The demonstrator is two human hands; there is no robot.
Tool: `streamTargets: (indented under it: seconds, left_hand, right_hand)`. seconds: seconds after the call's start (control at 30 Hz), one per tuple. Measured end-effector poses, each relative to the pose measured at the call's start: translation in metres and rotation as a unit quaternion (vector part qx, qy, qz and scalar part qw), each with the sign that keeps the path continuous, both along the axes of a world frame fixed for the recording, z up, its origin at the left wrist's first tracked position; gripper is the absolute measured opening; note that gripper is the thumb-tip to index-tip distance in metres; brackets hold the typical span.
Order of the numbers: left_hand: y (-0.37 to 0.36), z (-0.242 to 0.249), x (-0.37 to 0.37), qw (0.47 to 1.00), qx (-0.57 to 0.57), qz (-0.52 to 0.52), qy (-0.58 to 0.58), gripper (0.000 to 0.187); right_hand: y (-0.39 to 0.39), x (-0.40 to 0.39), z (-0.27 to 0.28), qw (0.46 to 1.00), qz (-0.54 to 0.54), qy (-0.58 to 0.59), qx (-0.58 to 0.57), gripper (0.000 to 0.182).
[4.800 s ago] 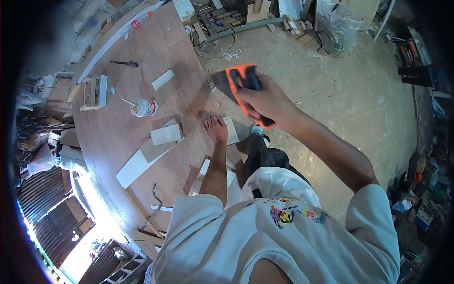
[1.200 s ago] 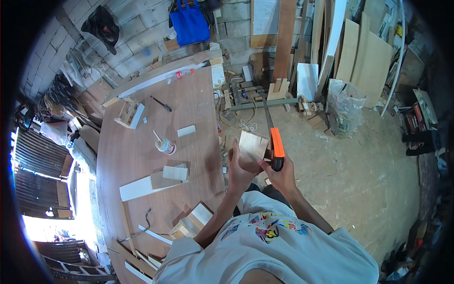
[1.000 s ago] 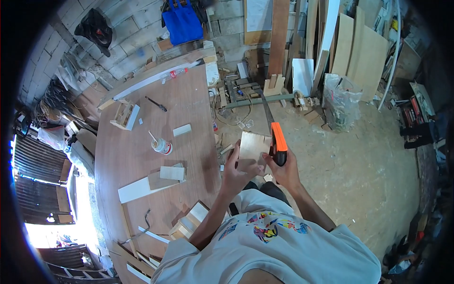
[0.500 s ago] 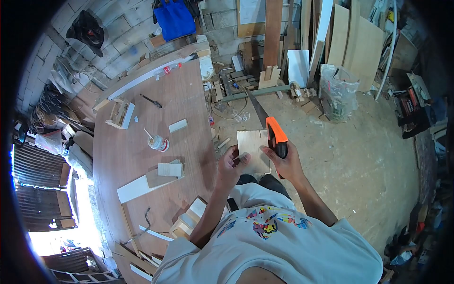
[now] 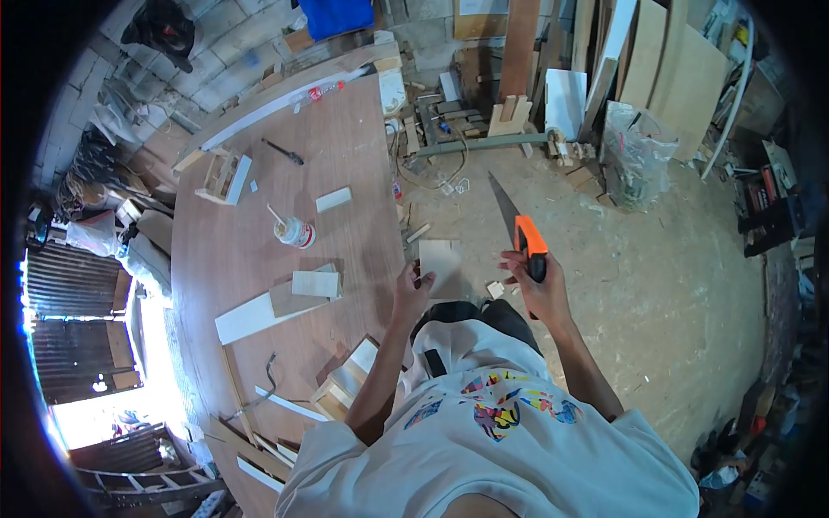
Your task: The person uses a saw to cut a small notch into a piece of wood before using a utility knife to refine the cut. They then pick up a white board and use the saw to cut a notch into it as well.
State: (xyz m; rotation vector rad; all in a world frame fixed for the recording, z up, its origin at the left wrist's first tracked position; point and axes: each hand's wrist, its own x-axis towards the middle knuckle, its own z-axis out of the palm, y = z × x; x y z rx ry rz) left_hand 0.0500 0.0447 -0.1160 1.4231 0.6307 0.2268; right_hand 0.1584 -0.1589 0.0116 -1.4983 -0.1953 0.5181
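My left hand (image 5: 409, 292) grips a thin, pale rectangular piece of plywood (image 5: 443, 261) by its left edge, just off the table's right side. In my right hand (image 5: 546, 292) is a handsaw (image 5: 528, 236) with an orange and black handle. Its blade points up and to the left, and the saw is apart from the plywood. On the table to the left, a small white-topped block (image 5: 316, 283) rests across a longer pale board (image 5: 250, 325).
The wooden table (image 5: 363, 173) carries an open jar (image 5: 295, 233) with a stick in it, a small white block (image 5: 333, 199), a dark tool (image 5: 283, 152) and a small wooden frame (image 5: 226, 180). Leaning boards (image 5: 665, 69) and a clear plastic bag (image 5: 637, 155) stand at the back.
The saw and my right hand have moved right, away from the plywood, with the right thumb off it. My left hand has shifted slightly left with the plywood, which has dropped lower.
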Motion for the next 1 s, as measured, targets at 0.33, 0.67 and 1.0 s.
streamTargets:
  seconds: [0.33, 0.67, 1.0]
  left_hand:
    - [0.038, -0.175, -0.076, 0.962, 0.189, 0.08, 0.18, 0.029]
    - [0.027, -0.133, -0.062, 0.961, 0.15, 0.135, 0.191, 0.032]
    - [0.034, -0.121, -0.059, 0.887, 0.412, 0.083, 0.19, 0.042]
  right_hand:
    - [-0.026, -0.013, -0.042, 0.994, -0.004, 0.077, -0.073, 0.018]
    - [-0.007, -0.02, -0.045, 0.991, 0.0, 0.105, -0.088, 0.018]
    - [0.002, -0.024, -0.051, 0.989, 0.019, 0.119, -0.084, 0.017]
